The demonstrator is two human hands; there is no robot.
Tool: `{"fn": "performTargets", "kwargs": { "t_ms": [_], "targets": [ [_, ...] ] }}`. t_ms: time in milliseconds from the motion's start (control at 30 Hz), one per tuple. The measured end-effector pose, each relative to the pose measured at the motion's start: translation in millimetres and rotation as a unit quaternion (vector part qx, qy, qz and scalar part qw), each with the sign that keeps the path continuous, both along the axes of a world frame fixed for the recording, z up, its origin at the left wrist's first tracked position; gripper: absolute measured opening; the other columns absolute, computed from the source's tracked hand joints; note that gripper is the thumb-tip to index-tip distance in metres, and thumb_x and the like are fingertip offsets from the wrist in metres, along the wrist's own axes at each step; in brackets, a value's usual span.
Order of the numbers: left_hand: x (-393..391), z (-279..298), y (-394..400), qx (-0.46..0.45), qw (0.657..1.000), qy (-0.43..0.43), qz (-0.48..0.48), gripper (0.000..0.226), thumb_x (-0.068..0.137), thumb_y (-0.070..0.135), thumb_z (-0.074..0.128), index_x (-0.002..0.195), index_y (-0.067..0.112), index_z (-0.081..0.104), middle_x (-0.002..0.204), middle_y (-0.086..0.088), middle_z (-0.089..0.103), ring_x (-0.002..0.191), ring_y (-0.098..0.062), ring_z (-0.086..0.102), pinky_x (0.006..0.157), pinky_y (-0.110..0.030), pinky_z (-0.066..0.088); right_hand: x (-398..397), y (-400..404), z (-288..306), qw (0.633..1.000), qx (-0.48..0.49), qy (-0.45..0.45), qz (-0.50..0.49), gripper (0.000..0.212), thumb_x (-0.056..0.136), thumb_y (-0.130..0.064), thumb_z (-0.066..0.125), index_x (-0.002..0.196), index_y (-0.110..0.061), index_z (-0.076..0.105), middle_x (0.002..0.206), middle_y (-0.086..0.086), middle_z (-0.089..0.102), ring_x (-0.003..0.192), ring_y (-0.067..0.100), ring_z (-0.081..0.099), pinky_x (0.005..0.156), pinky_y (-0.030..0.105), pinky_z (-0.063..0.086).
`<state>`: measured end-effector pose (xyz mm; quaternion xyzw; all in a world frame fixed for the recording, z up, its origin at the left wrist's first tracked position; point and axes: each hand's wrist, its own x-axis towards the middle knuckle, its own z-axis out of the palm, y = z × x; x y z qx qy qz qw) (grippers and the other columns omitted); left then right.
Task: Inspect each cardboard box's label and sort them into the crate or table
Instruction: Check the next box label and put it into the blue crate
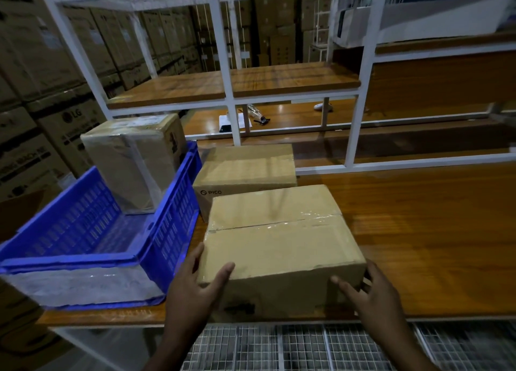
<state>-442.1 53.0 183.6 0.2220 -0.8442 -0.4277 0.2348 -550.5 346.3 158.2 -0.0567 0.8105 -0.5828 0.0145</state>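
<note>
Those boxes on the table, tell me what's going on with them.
A person has both hands on the nearest cardboard box at the front of the wooden table: the left hand on its left front corner, the right hand on its right front corner. Behind it sits a second box marked PICO. One plastic-wrapped box already stands upright in the blue crate on the left. No label shows on the held box.
</note>
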Motion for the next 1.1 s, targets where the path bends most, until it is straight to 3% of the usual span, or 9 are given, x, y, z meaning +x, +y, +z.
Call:
{"fn": "performTargets", "kwargs": {
  "t_ms": [200, 367, 500, 633, 667, 767, 833, 933, 1100],
  "targets": [
    [-7.9, 8.1, 11.2, 0.135, 0.989, 0.033, 0.042, 0.065, 0.084, 0.053, 0.068, 0.142, 0.027, 0.054, 0.148, 0.001, 0.047, 0.109, -0.010, 0.055, 0.080, -0.019, 0.048, -9.7, -4.9, 54.2, 0.990, 0.017, 0.141, 0.000, 0.067, 0.073, -0.056, 0.065, 0.135, -0.039, 0.048, 0.122, -0.021, 0.053, 0.114, 0.006, 0.053, 0.087, 0.036, 0.055],
    [-15.6, -22.7, 18.9, 0.267, 0.961, 0.036, 0.059, 0.048, 0.095, 0.044, 0.062, 0.139, 0.025, 0.054, 0.142, -0.002, 0.052, 0.125, -0.020, 0.049, 0.105, -0.041, 0.042, -7.8, -25.6, 130.1, 0.940, 0.080, 0.328, 0.044, 0.063, 0.081, -0.055, 0.060, 0.139, -0.031, 0.051, 0.139, -0.018, 0.049, 0.129, 0.003, 0.043, 0.104, 0.034, 0.040],
    [-30.7, -88.0, 9.8, 0.361, 0.931, -0.050, 0.008, 0.047, 0.093, 0.057, 0.054, 0.133, 0.032, 0.059, 0.135, -0.005, 0.060, 0.123, -0.026, 0.058, 0.105, -0.056, 0.046, 0.6, -53.6, 151.3, 0.882, 0.162, 0.430, 0.105, 0.054, 0.086, -0.044, 0.063, 0.137, -0.028, 0.053, 0.137, -0.015, 0.054, 0.128, 0.000, 0.045, 0.108, 0.031, 0.034],
    [-30.5, -109.5, -5.5, 0.307, 0.947, -0.032, -0.095, 0.041, 0.109, 0.022, 0.035, 0.132, -0.004, 0.057, 0.140, -0.033, 0.050, 0.130, -0.043, 0.049, 0.100, -0.035, 0.040, 8.2, -76.7, 145.7, 0.844, 0.215, 0.467, 0.153, 0.052, 0.085, -0.037, 0.063, 0.134, -0.022, 0.057, 0.137, -0.006, 0.059, 0.128, 0.009, 0.050, 0.109, 0.031, 0.034],
    [-32.7, -105.3, -6.3, 0.293, 0.951, -0.043, -0.086, 0.051, 0.107, 0.031, 0.037, 0.135, -0.010, 0.052, 0.143, -0.036, 0.047, 0.132, -0.045, 0.046, 0.102, -0.034, 0.039, 9.6, -80.2, 145.9, 0.840, 0.221, 0.469, 0.161, 0.051, 0.086, -0.038, 0.061, 0.134, -0.021, 0.057, 0.136, -0.004, 0.059, 0.128, 0.010, 0.050, 0.109, 0.030, 0.034],
    [-42.7, -90.2, -11.5, 0.277, 0.957, -0.045, -0.078, 0.090, 0.081, 0.078, 0.052, 0.147, 0.017, 0.047, 0.150, -0.016, 0.048, 0.135, -0.034, 0.049, 0.112, -0.055, 0.039, 11.4, -86.0, 148.8, 0.839, 0.235, 0.455, 0.183, 0.054, 0.084, -0.038, 0.064, 0.135, -0.020, 0.057, 0.137, -0.003, 0.058, 0.129, 0.011, 0.051, 0.108, 0.028, 0.035],
    [-32.1, -29.7, 10.5, 0.221, 0.972, 0.031, -0.077, 0.092, 0.076, 0.088, 0.047, 0.152, 0.039, 0.034, 0.156, 0.009, 0.042, 0.139, -0.017, 0.046, 0.108, -0.050, 0.044, 10.9, -86.0, 150.6, 0.839, 0.251, 0.439, 0.200, 0.059, 0.082, -0.036, 0.071, 0.136, -0.021, 0.054, 0.140, -0.004, 0.056, 0.131, 0.011, 0.049, 0.109, 0.029, 0.037],
    [-13.6, 53.0, 34.1, 0.100, 0.976, 0.142, -0.133, 0.095, 0.074, 0.085, 0.054, 0.154, 0.049, 0.017, 0.158, 0.032, 0.024, 0.144, -0.001, 0.034, 0.110, -0.037, 0.037, 5.6, -78.5, 153.9, 0.837, 0.283, 0.428, 0.192, 0.066, 0.076, -0.043, 0.077, 0.135, -0.023, 0.055, 0.138, -0.005, 0.057, 0.129, 0.011, 0.050, 0.107, 0.034, 0.042],
    [-21.0, 104.3, 23.4, -0.106, 0.961, 0.165, -0.195, 0.087, 0.081, 0.055, 0.071, 0.155, 0.041, 0.027, 0.160, 0.024, 0.025, 0.148, -0.010, 0.029, 0.112, -0.050, 0.039, -6.5, -62.0, 148.9, 0.855, 0.300, 0.390, 0.162, 0.076, 0.071, -0.064, 0.068, 0.137, -0.029, 0.053, 0.142, -0.013, 0.052, 0.131, 0.002, 0.042, 0.112, 0.037, 0.029]
  ]
}}
